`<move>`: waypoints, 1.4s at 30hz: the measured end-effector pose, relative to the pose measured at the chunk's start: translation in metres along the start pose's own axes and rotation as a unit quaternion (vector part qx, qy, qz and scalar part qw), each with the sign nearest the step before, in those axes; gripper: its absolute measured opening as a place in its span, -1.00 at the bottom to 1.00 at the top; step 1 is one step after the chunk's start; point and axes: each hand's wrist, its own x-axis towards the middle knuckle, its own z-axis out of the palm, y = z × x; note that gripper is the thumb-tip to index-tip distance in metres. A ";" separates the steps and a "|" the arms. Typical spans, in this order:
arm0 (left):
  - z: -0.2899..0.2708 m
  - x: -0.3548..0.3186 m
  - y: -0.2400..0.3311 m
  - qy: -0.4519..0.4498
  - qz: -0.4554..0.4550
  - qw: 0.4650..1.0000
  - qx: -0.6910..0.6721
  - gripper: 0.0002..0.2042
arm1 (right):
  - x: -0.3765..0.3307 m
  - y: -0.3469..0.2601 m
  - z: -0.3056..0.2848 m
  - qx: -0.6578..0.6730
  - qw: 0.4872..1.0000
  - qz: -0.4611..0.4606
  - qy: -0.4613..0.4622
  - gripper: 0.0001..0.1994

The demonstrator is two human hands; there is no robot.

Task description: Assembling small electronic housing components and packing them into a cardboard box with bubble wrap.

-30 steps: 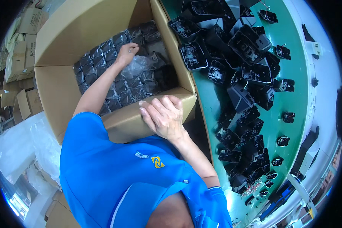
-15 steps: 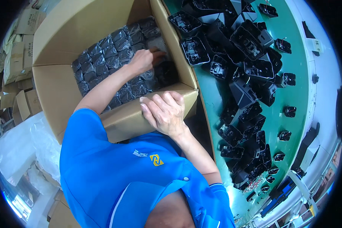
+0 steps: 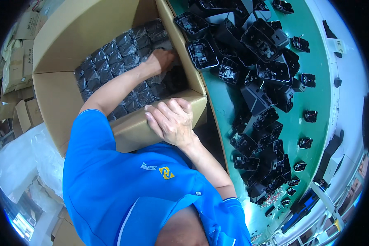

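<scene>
A large open cardboard box (image 3: 133,132) stands against my front. Rows of dark blocks in clear plastic bags (image 3: 110,63) fill much of its inside. My left hand (image 3: 161,60) reaches down into the box at the right end of these rows, next to the right wall. Its fingers point downward in shadow, and what they touch is hidden. The knuckles of my right hand (image 3: 171,121) are bent over the top edge of the near wall, closed on the cardboard near the right corner.
Right of the box, a green tabletop (image 3: 225,110) carries a heap of black plastic housings (image 3: 270,74). Several small black housings (image 3: 310,116) stand in a line along its far side. Cartons (image 3: 22,61) and white plastic sheeting (image 3: 18,160) lie at the left.
My left hand has sunk lower into the box, its fingers less visible than before. The right hand keeps its hold on the box edge. The whole view has shifted slightly.
</scene>
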 end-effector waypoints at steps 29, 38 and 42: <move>-0.010 0.034 -0.050 0.147 -0.165 0.970 -0.102 -0.72 | 0.011 0.002 -0.005 -0.028 1.000 -0.007 -0.002 -0.87; -0.041 0.006 -0.030 0.048 -0.187 0.895 -0.402 -0.78 | 0.006 0.006 0.000 -0.030 0.999 0.010 0.017 -0.87; -0.016 -0.005 -0.090 0.055 -0.286 0.938 -0.185 -0.74 | 0.008 0.002 -0.004 -0.018 1.000 0.005 -0.006 -0.89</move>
